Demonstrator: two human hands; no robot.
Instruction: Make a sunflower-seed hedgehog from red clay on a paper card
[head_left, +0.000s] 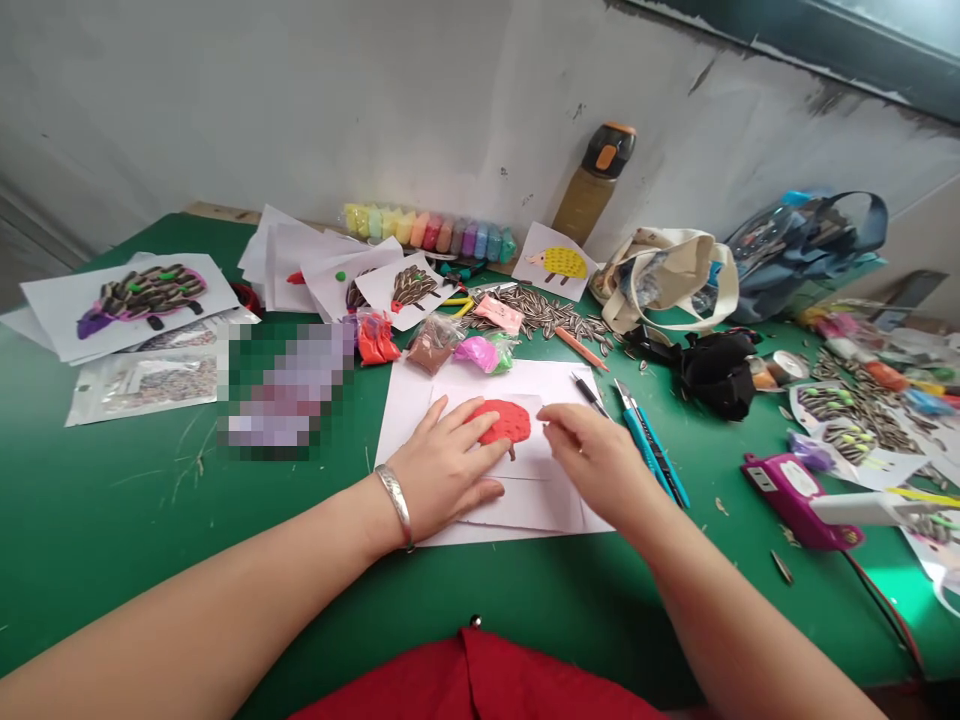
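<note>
A flat red clay shape (508,422) lies on a small white sheet (525,466), with a little brown stub at its lower edge. My left hand (448,468), wearing a silver bangle (394,505), rests flat with fingers spread across the sheet and the shape's left side. To the right of the red clay, my right hand (589,448) is held just over the paper, thumb and fingers pinched together. Anything between those fingertips is too small or hidden to make out. Larger white paper (397,400) lies underneath.
Blue cutters (649,450) and a pen (590,392) lie right of the paper. Behind it are clay packets (433,342), sunflower seeds (536,310) and seed-covered hedgehog pictures (154,300). A purple glue gun (806,500), black pouch (718,370) and tote bag (664,280) stand farther right.
</note>
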